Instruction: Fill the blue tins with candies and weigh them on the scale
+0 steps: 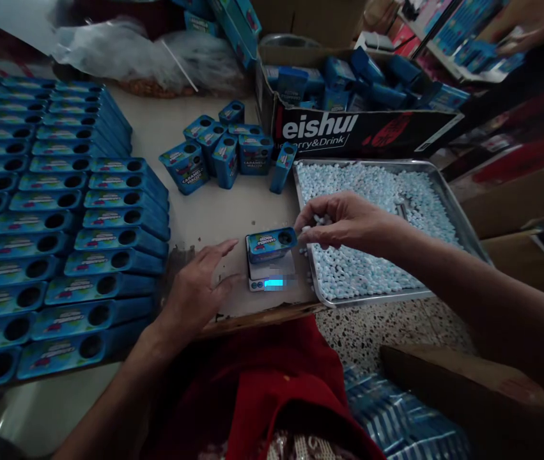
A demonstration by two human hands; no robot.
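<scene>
A blue candy box (272, 241) with a round hole in its top rests on a small digital scale (258, 271) whose display glows blue. Beside the box's right end, my right hand (332, 220) is curled around several small white-and-blue candies (322, 219). My left hand (199, 281) hovers just left of the scale, thumb and fingers apart, holding nothing. Under my right forearm lies a metal tray (458, 191) spread with the same pale candies (372, 271).
Rows of blue boxes (61, 211) fill the left side. Several loose boxes (255, 153) stand behind the scale. A black cardboard carton (362, 131) full of boxes sits at the back. Clear plastic bags (123, 54) lie at the back left. Another person's hand (516, 29) is at the upper right.
</scene>
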